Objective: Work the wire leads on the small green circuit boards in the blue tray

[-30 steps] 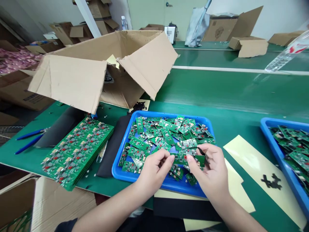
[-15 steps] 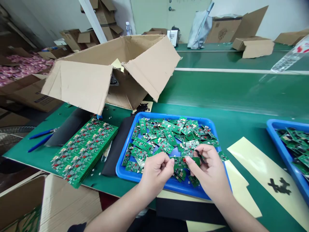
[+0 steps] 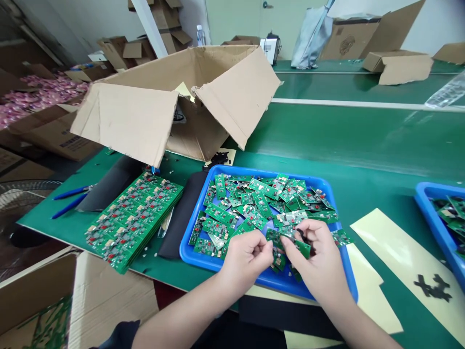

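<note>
Over the near side of a blue tray (image 3: 214, 265), my right hand (image 3: 321, 259) pinches a small green circuit board (image 3: 301, 247) between thumb and fingers. A small black piece (image 3: 300, 233) shows at its curled fingers. My left hand (image 3: 247, 257) is closed, its thumb and forefinger pressed together beside the board's left end. Whether anything small sits in that pinch is hidden. Many loose circuit boards (image 3: 261, 203) lie jumbled in the tray. To the left, a stack of uncut circuit board panels (image 3: 134, 218) rests on the green table.
A large open carton (image 3: 127, 121) stands behind the tray. Blue-handled pliers (image 3: 70, 206) lie at far left. Yellowish backing paper (image 3: 392, 247) with black pieces (image 3: 432, 287) lies to the right, before a second blue tray (image 3: 432, 213). An open box (image 3: 109, 295) sits at lower left.
The held board has tilted, its right end now lower, and my left fingertips have come away from its left end. The whole view has shifted slightly, moving things rightward.
</note>
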Tool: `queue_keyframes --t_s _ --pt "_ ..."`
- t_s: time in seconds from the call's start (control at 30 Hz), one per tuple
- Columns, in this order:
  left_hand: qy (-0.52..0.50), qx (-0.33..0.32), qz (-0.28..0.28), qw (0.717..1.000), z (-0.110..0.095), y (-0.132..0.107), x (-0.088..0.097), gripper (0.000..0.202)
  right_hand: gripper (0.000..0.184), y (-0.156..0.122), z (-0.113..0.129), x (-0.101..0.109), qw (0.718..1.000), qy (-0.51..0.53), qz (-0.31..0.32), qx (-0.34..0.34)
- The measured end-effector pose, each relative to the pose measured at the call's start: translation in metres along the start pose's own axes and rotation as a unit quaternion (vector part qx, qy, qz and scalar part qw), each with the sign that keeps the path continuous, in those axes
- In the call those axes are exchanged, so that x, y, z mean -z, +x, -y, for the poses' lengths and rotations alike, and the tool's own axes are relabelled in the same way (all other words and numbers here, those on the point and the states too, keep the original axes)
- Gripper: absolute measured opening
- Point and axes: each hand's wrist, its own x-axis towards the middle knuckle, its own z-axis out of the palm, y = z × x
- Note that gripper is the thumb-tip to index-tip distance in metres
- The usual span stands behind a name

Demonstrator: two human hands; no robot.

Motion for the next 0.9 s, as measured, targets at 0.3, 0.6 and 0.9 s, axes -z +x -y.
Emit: queue_keyframes --t_s 0.3,0.6,0.9 --pt "-0.010 0.031 -0.031 0.999 0.000 -0.006 0.015 0.029 0.029 0.009 0.005 0.014 0.998 0.047 -0.040 -0.027" --pt "0.130 0.104 -0.249 0.954 0.000 -0.065 0.121 0.020 0.041 -0.002 0.003 0.021 0.994 0.048 -0.079 -0.050" --pt "0.206 0.180 -0.445 0.853 0.030 -0.223 0.255 0.016 0.030 -0.004 -0.002 0.024 0.995 0.041 -0.067 -0.066"
